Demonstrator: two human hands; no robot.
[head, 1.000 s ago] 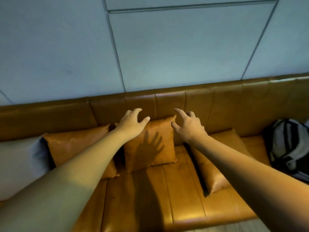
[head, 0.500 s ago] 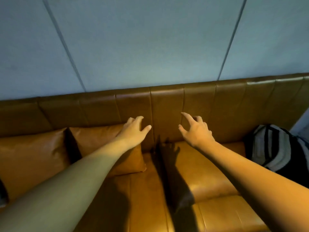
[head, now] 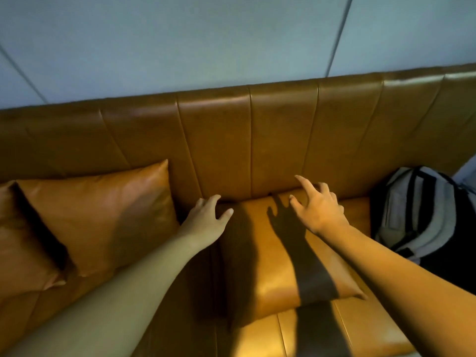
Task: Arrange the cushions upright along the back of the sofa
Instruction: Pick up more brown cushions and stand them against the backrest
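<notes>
A tan leather cushion (head: pixel 278 269) lies flat on the sofa seat in the middle, its far edge at the sofa backrest (head: pixel 280 140). My left hand (head: pixel 206 220) is at the cushion's far left corner with fingers spread, touching or just above it. My right hand (head: pixel 319 207) hovers over the far right edge, fingers apart, holding nothing. Left of them a second tan cushion (head: pixel 103 215) leans upright against the backrest. A third one (head: pixel 18 246) stands at the left border, partly cut off.
A grey and black backpack (head: pixel 422 215) sits on the seat at the right, close to the flat cushion. A pale blue panelled wall (head: pixel 206 42) rises behind the sofa. The seat's front edge runs along the bottom right.
The view has shifted right and closer to the seat. Both hands have dropped from in front of the backrest to the flat cushion's far edge.
</notes>
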